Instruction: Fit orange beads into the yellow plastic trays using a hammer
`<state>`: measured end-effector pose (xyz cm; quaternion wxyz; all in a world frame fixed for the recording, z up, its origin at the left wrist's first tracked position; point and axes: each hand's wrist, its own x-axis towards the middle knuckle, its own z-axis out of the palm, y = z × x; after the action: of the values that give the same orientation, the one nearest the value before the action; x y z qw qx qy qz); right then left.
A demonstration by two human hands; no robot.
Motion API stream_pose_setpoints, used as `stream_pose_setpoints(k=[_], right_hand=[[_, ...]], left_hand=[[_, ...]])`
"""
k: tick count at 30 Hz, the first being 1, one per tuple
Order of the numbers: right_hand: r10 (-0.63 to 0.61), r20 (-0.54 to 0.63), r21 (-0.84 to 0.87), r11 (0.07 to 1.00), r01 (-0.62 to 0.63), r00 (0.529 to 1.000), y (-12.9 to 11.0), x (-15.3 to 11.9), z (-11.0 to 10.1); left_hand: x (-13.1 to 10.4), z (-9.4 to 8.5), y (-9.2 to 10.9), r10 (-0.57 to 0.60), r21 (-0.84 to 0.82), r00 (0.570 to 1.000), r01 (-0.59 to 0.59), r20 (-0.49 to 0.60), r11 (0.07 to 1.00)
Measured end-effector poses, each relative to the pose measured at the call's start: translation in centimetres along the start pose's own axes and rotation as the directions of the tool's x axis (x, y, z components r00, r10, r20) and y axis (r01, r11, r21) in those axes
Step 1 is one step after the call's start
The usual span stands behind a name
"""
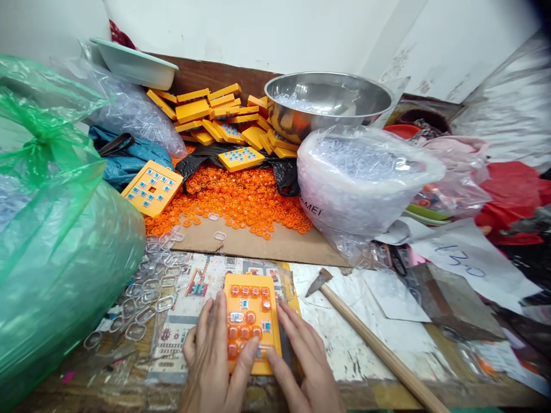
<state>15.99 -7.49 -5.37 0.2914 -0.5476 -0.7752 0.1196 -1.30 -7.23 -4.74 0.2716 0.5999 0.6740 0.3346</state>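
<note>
A flat yellow-orange plastic panel [252, 279] lies in front of me on a printed sheet. Rounded orange see-through caps [250, 317] sit on it in rows, and a few of its spots show small blue-and-white squares. Along the panel's left edge my left hand [217, 350] is closed, its thumb lying over the lower caps. My right hand [303, 355] grips the right edge, with the thumb pressing near the lower right corner, by a clear oblong cap. What lies under the thumbs is partly hidden.
Loose orange caps [241, 195] are heaped on cardboard behind the panel, below stacked panels [193, 110]. Clear oblong rings [146, 314] lie left, beside a bulging green bag [73, 246]. A hammer [365, 327] rests right. Behind stand a white bag [357, 189] and a steel bowl [344, 106].
</note>
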Motion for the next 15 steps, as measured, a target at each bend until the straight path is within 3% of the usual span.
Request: stream_pose_setpoints(k=[2, 4, 6, 8, 10, 11, 15], right_hand=[[0.091, 0.026, 0.073, 0.993, -0.092, 0.996, -0.4, -0.3, 0.7], [0.195, 0.010, 0.227, 0.955, -0.193, 0.981, -1.0, -0.7, 1.2], [0.278, -0.023, 0.414, 0.877, -0.244, 0.960, -1.4, -0.8, 0.9], [0.269, -0.015, 0.468, 0.853, -0.231, 0.963, -1.0, -0.2, -0.6], [0.225, 0.010, 0.273, 0.937, -0.219, 0.974, 0.7, 1.4, -3.1], [0.214, -0.028, 0.016, 0.977, -0.213, 0.977, 2.1, 2.5, -4.5], [0.415, -0.175, -0.299, 0.842, -0.450, 0.893, 8.5, 7.2, -9.2]], left_hand=[[0.1, -0.4, 0.8, -0.092, -0.197, 0.996, 0.090, -0.003, 0.976], [0.3, -0.8, 1.9, -0.207, -0.482, 0.978, 0.193, 0.025, 0.854], [0.7, -1.4, 3.2, -0.302, -0.742, 0.948, 0.277, 0.105, 0.611], [1.2, -2.0, 4.3, -0.333, -0.856, 0.902, 0.387, 0.274, 0.342], [1.7, -2.6, 5.1, -0.328, -0.833, 0.822, 0.532, 0.465, 0.150], [1.8, -2.9, 5.2, -0.327, -0.806, 0.781, 0.585, 0.533, 0.084], [1.9, -3.4, 4.8, -0.368, -0.762, 0.689, 0.642, 0.624, -0.088]])
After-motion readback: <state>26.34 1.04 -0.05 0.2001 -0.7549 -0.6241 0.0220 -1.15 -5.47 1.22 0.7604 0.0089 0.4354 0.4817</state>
